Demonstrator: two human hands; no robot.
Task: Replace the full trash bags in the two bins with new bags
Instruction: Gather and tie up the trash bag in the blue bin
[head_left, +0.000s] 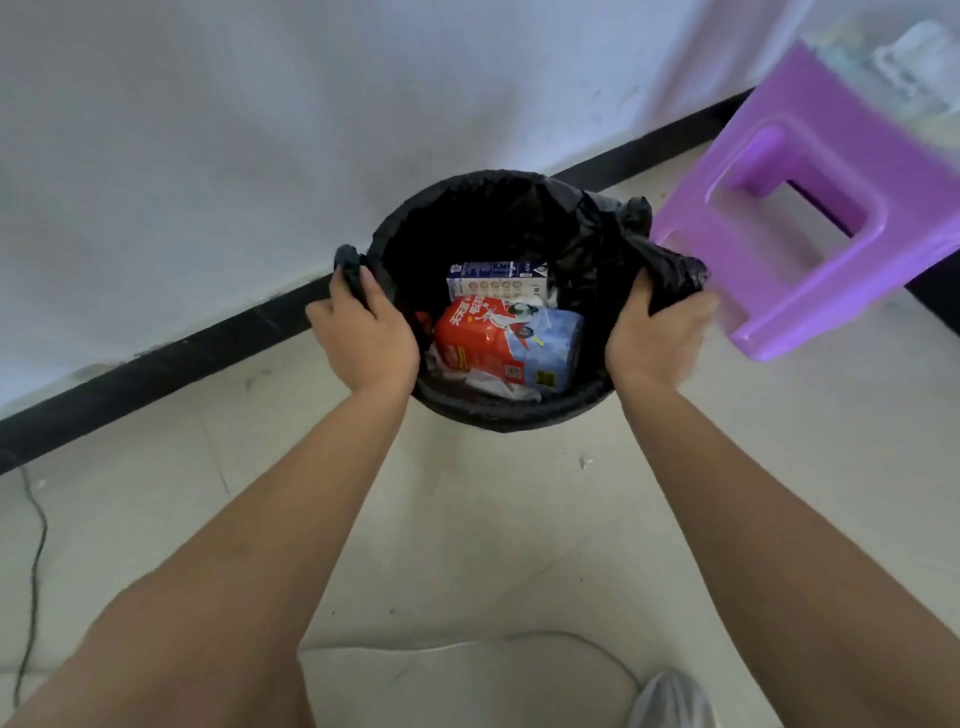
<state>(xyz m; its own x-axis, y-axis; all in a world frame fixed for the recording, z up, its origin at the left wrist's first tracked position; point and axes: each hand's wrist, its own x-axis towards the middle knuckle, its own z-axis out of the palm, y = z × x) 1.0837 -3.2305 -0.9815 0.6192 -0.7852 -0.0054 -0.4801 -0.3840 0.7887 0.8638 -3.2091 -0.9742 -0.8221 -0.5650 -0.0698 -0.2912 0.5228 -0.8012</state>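
Observation:
A round bin lined with a black trash bag (483, 218) stands on the floor against the wall. Inside lie a red and blue carton (506, 340), a white and blue carton (496, 278) and crumpled white paper (498, 384). My left hand (363, 332) grips a bunched handle of the bag at the bin's left rim. My right hand (657, 338) grips the bunched bag edge at the right rim. The bin itself is hidden under the bag.
A purple plastic stool (810, 208) stands close to the right of the bin, touching the bag's gathered edge. A black skirting board (182, 358) runs along the white wall. A dark cable (34, 571) trails at the left, a light cable (519, 639) and a shoe (670, 696) lie near me.

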